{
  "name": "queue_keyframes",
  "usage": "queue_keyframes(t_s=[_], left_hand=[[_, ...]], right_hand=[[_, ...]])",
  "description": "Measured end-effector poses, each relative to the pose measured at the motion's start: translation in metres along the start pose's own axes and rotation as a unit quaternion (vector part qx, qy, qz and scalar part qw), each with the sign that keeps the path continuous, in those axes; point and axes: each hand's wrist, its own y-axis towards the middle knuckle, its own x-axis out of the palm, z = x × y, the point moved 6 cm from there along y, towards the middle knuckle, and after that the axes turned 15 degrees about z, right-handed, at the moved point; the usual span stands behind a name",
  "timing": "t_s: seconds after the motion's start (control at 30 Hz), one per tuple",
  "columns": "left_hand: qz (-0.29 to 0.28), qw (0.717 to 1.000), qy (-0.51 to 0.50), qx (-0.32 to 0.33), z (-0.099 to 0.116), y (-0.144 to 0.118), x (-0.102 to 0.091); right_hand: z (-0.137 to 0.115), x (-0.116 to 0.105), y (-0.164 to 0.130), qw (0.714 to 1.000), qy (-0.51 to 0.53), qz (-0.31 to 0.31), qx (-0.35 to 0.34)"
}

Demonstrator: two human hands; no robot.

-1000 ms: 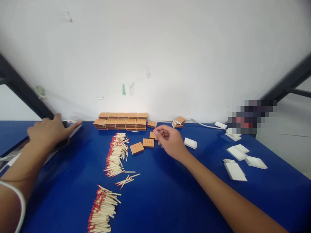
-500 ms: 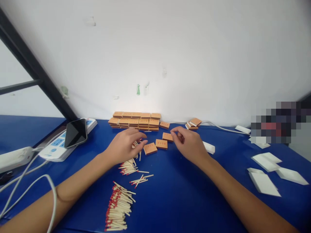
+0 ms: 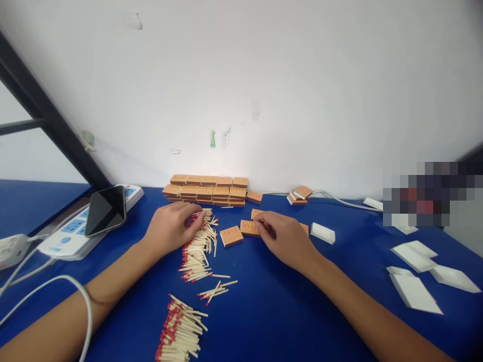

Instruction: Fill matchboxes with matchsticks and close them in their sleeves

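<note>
My left hand (image 3: 171, 227) rests on a long pile of red-tipped matches (image 3: 198, 246) on the blue table (image 3: 271, 311), fingers bent over the sticks. My right hand (image 3: 285, 236) lies just right of it, its fingertips touching an orange matchbox (image 3: 249, 228); another loose orange matchbox (image 3: 231, 235) sits between the two hands. A stacked row of orange matchboxes (image 3: 206, 189) lines the wall behind. A second heap of matches (image 3: 180, 332) lies nearer to me.
A phone (image 3: 105, 210) leans on a white power strip (image 3: 71, 232) at the left, with white cables (image 3: 45, 291) beside it. White inner trays (image 3: 415, 291) lie at the right, one white tray (image 3: 322, 232) near my right hand. A few matchboxes (image 3: 298, 194) sit by the wall.
My left hand left the phone and came across to the match pile. My right hand slid slightly down onto the loose matchbox. The view turned to the left.
</note>
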Motion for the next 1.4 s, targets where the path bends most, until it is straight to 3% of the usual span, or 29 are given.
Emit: queue_keyframes(t_s=[0.2,0.43,0.63,0.8,1.03,1.27,1.4], left_hand=[[0.012,0.995,-0.085,0.043,0.016,-0.003,0.002],[0.025,0.992,-0.106,0.066,0.03,-0.002,-0.002],[0.017,0.994,-0.076,0.078,0.023,-0.003,0.002],[0.015,0.995,-0.087,0.043,0.014,-0.002,0.005],[0.005,0.986,-0.157,0.057,0.031,0.0,0.0],[-0.015,0.986,-0.152,0.067,0.03,-0.001,0.003],[0.009,0.986,-0.147,0.08,0.029,-0.002,0.004]], right_hand=[[0.0,0.008,-0.005,0.999,-0.019,-0.016,-0.025],[-0.01,0.012,-0.01,0.998,-0.005,-0.033,-0.061],[-0.017,0.007,-0.007,0.995,-0.045,-0.017,-0.088],[-0.011,0.008,-0.006,0.99,-0.094,-0.032,-0.104],[-0.012,0.005,-0.005,0.992,-0.079,-0.049,-0.08],[0.001,-0.011,0.009,0.989,-0.104,-0.022,-0.106],[0.034,-0.046,0.028,0.963,-0.254,-0.01,-0.091]])
